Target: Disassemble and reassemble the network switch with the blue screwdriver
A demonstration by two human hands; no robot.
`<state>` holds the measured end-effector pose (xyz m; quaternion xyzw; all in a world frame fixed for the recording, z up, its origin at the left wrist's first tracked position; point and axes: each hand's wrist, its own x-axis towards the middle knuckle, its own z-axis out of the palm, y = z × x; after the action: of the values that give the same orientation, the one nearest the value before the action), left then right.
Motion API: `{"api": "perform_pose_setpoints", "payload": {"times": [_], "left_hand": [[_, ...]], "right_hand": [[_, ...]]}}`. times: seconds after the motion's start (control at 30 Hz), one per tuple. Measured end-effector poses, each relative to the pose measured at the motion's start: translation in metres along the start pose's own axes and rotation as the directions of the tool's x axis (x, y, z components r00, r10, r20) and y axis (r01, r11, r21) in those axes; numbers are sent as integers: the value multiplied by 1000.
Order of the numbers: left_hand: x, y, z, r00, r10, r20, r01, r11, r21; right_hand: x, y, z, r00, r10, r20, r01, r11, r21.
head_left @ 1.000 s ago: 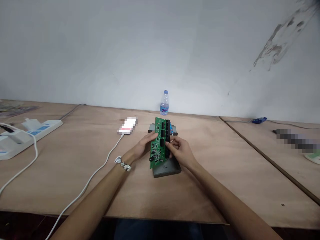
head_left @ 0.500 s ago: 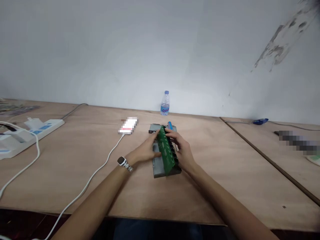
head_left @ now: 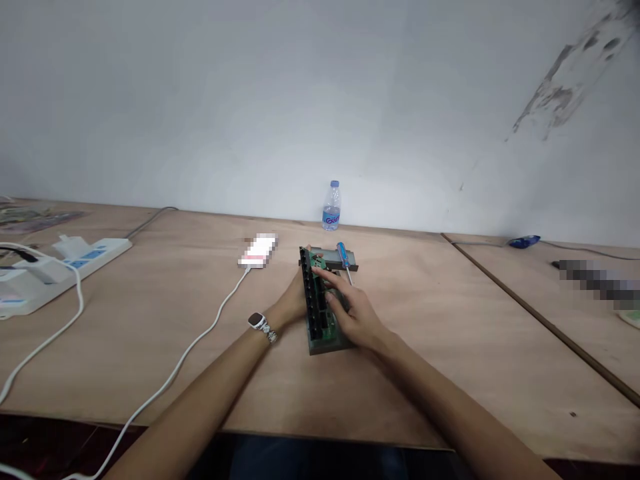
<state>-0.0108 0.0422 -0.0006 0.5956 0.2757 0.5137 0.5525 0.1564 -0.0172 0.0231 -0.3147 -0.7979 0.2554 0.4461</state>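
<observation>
- Head view, looking down past two bare forearms: a green circuit board (head_left: 319,263), with a row of black connectors (head_left: 313,297) along its left edge, is between the hands, over a dark grey metal case (head_left: 330,347) on a wooden table (head_left: 425,387).
- Left hand (head_left: 293,301): its grip appears closed around the connector side of the board. Most of the fingers are hidden behind it, so how tightly they press cannot be told.
- Right hand (head_left: 359,319): its grip is partly open, forefinger reaching to the board's far end, thumb bent nearer the middle. Both seem to touch the board rather than pinch it.
- Just beyond the case, a screwdriver (head_left: 343,255) with a blue handle leans over a grey metal piece (head_left: 325,255), its shaft close to the right hand.
- Farther off are a water bottle (head_left: 331,212) near the wall and, to the left, a blurred-out phone (head_left: 259,250) on a white cable (head_left: 204,333).
- Handling, as a judgement: steady the board by its edges and sturdy connectors, spread light pressure along its length, avoid pushing on small parts, and keep the metal watch band (head_left: 270,333) clear of the circuitry.
</observation>
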Motion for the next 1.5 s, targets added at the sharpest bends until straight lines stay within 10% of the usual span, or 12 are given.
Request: {"api": "perform_pose_setpoints", "payload": {"times": [0.13,0.47,1.2,1.5], "left_hand": [[1,-5,-6,968,222,113,-248,906,343],[0,23,-28,939,283,197,-341,688,640],[-2,46,-33,879,455,141,-444,673,592],[0,19,1,913,409,-12,-336,766,548]], "right_hand": [[0,1,-2,997,-3,-76,1,1000,-28],[2,17,-31,918,313,-245,-290,949,125],[3,15,-44,886,455,87,-439,765,471],[4,15,-19,848,516,118,-482,660,576]]}}
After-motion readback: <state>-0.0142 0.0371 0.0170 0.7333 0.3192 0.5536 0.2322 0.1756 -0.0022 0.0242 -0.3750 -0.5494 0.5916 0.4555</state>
